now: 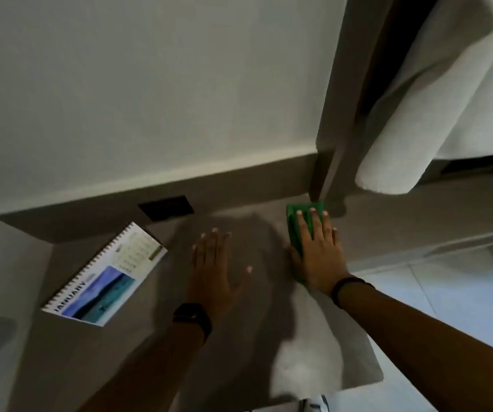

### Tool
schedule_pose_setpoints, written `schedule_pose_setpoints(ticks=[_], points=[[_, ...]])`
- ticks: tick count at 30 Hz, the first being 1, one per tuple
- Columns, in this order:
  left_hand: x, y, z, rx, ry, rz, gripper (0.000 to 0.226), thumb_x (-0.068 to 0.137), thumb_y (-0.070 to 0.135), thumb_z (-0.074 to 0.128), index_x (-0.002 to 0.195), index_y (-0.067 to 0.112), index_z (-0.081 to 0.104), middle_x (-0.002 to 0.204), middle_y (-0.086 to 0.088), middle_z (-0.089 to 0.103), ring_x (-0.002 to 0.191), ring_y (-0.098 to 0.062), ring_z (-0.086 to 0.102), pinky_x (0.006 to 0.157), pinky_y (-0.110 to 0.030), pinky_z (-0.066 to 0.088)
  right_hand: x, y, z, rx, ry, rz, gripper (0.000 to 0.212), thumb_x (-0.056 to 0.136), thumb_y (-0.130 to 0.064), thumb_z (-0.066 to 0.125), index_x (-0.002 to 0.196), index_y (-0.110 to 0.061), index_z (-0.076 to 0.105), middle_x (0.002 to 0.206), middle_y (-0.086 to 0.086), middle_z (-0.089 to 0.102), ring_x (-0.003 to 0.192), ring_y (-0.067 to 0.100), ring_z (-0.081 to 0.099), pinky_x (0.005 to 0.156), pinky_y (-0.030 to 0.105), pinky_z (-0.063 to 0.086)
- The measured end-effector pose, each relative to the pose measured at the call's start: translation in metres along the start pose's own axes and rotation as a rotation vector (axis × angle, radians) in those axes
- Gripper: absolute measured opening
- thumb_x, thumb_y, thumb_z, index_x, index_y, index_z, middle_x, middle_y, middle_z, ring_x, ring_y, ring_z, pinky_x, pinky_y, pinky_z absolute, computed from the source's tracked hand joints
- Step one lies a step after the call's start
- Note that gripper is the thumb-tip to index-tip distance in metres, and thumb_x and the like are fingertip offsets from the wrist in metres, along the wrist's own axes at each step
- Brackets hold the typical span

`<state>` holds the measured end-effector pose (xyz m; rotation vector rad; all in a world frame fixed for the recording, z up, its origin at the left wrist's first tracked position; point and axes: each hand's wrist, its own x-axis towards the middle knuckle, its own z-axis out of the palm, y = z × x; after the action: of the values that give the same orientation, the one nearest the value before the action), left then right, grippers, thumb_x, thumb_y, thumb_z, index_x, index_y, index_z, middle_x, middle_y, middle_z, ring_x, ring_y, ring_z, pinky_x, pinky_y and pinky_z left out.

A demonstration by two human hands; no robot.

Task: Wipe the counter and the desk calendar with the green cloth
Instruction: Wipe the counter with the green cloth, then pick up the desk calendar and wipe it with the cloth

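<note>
1. Head view: the right hand (318, 251) lies flat, fingers spread, pressing the green cloth (297, 226) onto the counter (269, 337) near the back corner — palm down, not pinching it.
2. The left hand (215, 269) is open and empty, flat on the counter just left of the cloth, seemingly bracing.
3. The desk calendar (105, 275) lies flat to the left, apart from both hands, showing January; it looks not yet wiped.
4. A white towel (412, 123) hangs above the cloth's corner.
5. Risk, as I judge it: with only a flat palm on it, the cloth could bunch or slip out — and a hard sweep leftward could shove the light calendar off the counter edge.
</note>
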<state>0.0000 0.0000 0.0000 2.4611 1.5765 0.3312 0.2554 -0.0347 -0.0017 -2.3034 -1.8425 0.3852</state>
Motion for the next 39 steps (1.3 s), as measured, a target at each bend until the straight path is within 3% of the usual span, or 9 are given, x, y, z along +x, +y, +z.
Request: schedule_pose_setpoints(ticks=[3,7,14,20,25,29,33,36,39], points=[[-0.011,-0.015,0.046,-0.004,-0.107,-0.055,0.087,0.090,0.066,0.053,0.160,0.019,0.032,0.168,-0.014,0.031,0.155,-0.039,0.023,0.125,-0.061,0.020,0.013,0.018,0.039,-0.012,-0.074,0.096,0.084,0.096,-0.072,0.025,0.164,-0.027,0.005,0.173,0.017,0.007,0.158,0.045,0.003,0.121,0.068,0.017],[-0.025,-0.030,0.081,0.061,-0.171,-0.060,0.087,0.091,0.067,0.051,0.161,0.021,0.028,0.170,-0.012,0.027,0.157,-0.039,0.019,0.125,-0.062,0.018,0.017,0.026,0.071,-0.071,-0.023,0.121,0.078,0.100,-0.067,0.027,0.164,-0.028,0.005,0.173,0.015,0.008,0.157,0.045,0.005,0.122,0.067,0.017],[-0.026,-0.030,0.085,0.058,-0.152,-0.061,0.088,0.092,0.070,0.044,0.163,0.023,0.022,0.173,-0.010,0.019,0.160,-0.036,0.010,0.127,-0.061,0.011,0.019,0.020,0.077,-0.056,0.033,0.142,0.061,0.107,-0.038,0.026,0.164,-0.019,0.014,0.172,0.014,0.015,0.158,0.039,0.011,0.124,0.059,0.021],[-0.034,-0.038,0.068,0.026,-0.190,-0.056,0.088,0.093,0.073,0.042,0.163,0.025,0.020,0.173,-0.010,0.019,0.160,-0.034,0.008,0.127,-0.060,0.010,0.012,0.005,0.072,0.163,0.055,0.156,0.055,0.108,-0.025,0.034,0.160,-0.011,0.026,0.169,0.015,0.026,0.158,0.034,0.017,0.124,0.056,0.024],[-0.056,-0.090,-0.001,0.101,-0.123,-0.057,0.090,0.094,0.069,0.047,0.165,0.021,0.016,0.174,-0.011,0.010,0.161,-0.034,0.002,0.128,-0.059,0.009,-0.025,-0.072,0.076,0.593,0.041,0.183,0.052,0.111,-0.026,0.033,0.161,-0.016,0.024,0.170,0.014,0.023,0.156,0.034,0.022,0.123,0.057,0.028],[-0.055,-0.155,-0.087,0.294,-0.025,-0.067,0.097,0.093,0.067,0.051,0.165,0.015,0.012,0.174,-0.017,0.009,0.160,-0.038,0.002,0.129,-0.058,0.003,-0.031,-0.161,0.095,0.774,0.049,0.098,0.053,0.111,-0.025,0.035,0.162,-0.016,0.022,0.172,0.007,0.020,0.159,0.022,0.009,0.126,0.047,0.021],[-0.042,-0.220,-0.138,0.466,-0.130,-0.142,0.115,0.084,0.073,0.061,0.165,0.015,0.005,0.173,-0.018,0.006,0.160,-0.040,0.001,0.127,-0.064,0.008,-0.020,-0.253,0.108,0.944,0.045,0.020,0.054,0.111,-0.028,0.033,0.162,-0.019,0.018,0.172,0.001,0.016,0.159,0.015,0.004,0.126,0.039,0.015],[-0.039,-0.240,-0.137,0.510,-0.257,-0.153,0.118,0.081,0.072,0.067,0.165,0.020,0.002,0.174,-0.014,-0.001,0.159,-0.038,-0.009,0.125,-0.065,0.003,-0.008,-0.312,0.122,1.027,0.059,-0.048,0.058,0.109,-0.036,0.029,0.163,-0.017,0.018,0.172,0.006,0.016,0.159,0.023,0.005,0.127,0.047,0.023],[-0.040,-0.248,-0.126,0.468,-0.268,-0.170,0.117,0.081,0.068,0.071,0.165,0.024,0.003,0.174,-0.010,-0.009,0.156,-0.034,-0.018,0.123,-0.061,-0.004,0.003,-0.357,0.138,1.009,0.052,-0.074,0.064,0.105,-0.046,0.021,0.163,-0.020,0.010,0.173,0.008,0.008,0.159,0.026,-0.002,0.127,0.050,0.024]])
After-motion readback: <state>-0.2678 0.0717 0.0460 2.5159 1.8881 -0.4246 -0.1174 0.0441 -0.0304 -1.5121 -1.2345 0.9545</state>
